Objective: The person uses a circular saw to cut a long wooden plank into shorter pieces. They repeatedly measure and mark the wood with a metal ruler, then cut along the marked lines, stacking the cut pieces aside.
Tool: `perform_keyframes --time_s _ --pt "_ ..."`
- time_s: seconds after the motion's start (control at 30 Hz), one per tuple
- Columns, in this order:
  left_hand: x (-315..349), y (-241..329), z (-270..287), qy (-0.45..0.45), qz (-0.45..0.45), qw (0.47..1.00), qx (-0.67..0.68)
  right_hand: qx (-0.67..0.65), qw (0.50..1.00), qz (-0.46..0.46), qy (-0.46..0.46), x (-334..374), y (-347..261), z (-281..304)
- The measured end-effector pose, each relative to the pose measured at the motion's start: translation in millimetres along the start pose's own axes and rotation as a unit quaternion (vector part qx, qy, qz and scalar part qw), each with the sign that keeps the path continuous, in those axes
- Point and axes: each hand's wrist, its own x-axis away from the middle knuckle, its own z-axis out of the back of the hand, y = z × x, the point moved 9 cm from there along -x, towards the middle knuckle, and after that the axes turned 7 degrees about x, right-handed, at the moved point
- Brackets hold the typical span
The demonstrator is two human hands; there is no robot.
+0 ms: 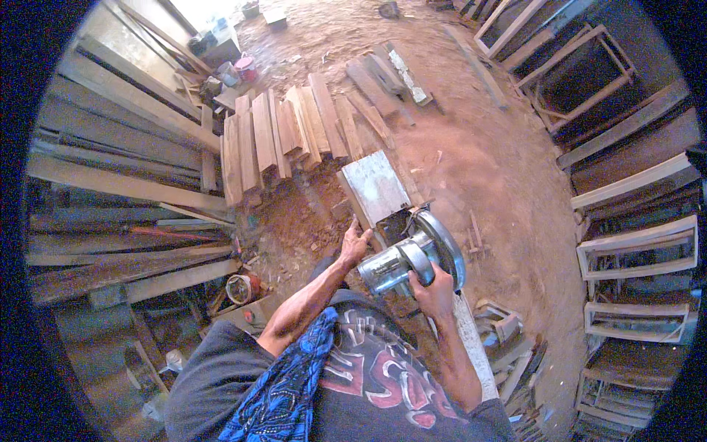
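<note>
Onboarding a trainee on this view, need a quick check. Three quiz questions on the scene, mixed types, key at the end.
1. Multiple choice: what does the right hand grip?
A) a bucket
B) the saw
C) a window frame

2. True or false: in the picture, the row of boards on the ground lies to the right of the saw.

3. Fill in: the patterned cloth hanging over the dark shirt is mainly ____.

Key:
1. B
2. False; the boards lie ahead and to the left.
3. blue
</note>
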Motion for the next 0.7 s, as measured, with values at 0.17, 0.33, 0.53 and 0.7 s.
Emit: perform_keyframes --time_s 0.17,0.33,0.53,0.7 --pt "-1.0 1.4 5.8 0.025 0.015 0.999 0.024 0.018 0.999 0.029 0.022 -3.8 -7.9 -0.6" --pt "-5.9 -8.9 6.1 0.014 0.038 0.995 0.087 0.009 1.000 -0.004 -0.003 -5.0 0.5 -8.0" --pt "-13.4 -42.3 6.7 -0.034 0.210 0.977 -0.033 0.027 0.999 0.016 0.013 -4.8 0.7 -8.3" --pt "-12.5 -27.4 5.4 -0.034 0.187 0.981 0.027 0.023 0.999 0.019 0.022 -4.8 -0.1 -7.3"
